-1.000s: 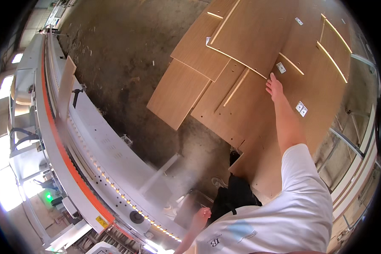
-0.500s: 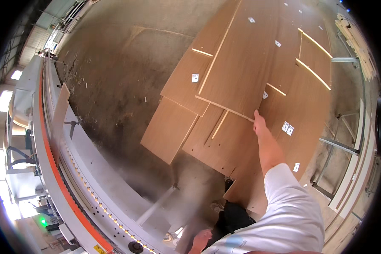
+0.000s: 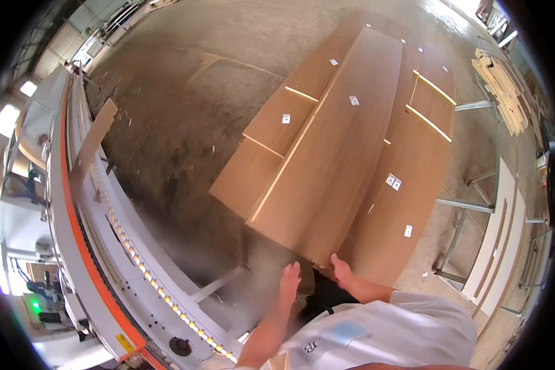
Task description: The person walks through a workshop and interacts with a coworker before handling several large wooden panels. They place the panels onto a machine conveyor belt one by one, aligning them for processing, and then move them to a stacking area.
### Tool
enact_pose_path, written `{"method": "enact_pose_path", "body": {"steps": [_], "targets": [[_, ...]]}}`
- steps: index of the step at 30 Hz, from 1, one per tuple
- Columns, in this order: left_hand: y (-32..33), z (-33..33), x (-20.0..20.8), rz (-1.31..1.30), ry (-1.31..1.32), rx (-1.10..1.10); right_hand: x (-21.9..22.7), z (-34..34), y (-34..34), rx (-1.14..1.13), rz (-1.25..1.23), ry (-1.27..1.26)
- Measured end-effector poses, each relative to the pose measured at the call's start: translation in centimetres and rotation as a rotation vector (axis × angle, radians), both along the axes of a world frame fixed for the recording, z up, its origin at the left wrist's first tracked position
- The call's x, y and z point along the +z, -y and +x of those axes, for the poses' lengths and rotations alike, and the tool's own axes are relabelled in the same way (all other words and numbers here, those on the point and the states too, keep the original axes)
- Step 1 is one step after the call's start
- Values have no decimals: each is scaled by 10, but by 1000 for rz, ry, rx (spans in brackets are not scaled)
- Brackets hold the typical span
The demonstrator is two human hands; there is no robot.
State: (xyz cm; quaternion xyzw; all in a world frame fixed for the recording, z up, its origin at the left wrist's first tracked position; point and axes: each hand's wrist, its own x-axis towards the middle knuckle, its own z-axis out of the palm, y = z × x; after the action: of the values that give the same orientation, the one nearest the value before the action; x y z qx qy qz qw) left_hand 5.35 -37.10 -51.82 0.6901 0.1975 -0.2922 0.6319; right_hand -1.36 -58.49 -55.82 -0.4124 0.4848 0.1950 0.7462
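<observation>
A long brown wood-grain panel [image 3: 345,135] with a pale left edge lies slantwise on a stack of similar panels, its near end close to my body. My right hand [image 3: 343,271] grips the near right corner of this panel, thumb showing at the edge and the other fingers hidden. My left hand [image 3: 290,280] is raised just short of the near end, slightly apart from it and holding nothing. Its fingers show only in part. Beneath and beside the long panel lie more brown panels [image 3: 388,228], several with small white labels [image 3: 393,181].
A long machine [image 3: 135,296] with an orange stripe and a row of rollers runs along my left; a narrow board [image 3: 95,142] stands up from it. Metal rack bars [image 3: 465,205], pale strips [image 3: 496,246] and stacked wood lengths [image 3: 502,92] are on the right.
The long panel has come toward me over the stack, its near end now by my body. My right hand has drawn back with it. My left hand has risen toward its near end.
</observation>
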Motion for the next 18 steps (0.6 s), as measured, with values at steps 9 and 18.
{"method": "enact_pose_path", "body": {"steps": [9, 18], "targets": [[-118, -63, 108, 54, -136, 478, 132, -28, -57, 679, 169, 115], [-341, -227, 152, 547, 42, 768, 96, -15, 67, 280, -134, 75]]}}
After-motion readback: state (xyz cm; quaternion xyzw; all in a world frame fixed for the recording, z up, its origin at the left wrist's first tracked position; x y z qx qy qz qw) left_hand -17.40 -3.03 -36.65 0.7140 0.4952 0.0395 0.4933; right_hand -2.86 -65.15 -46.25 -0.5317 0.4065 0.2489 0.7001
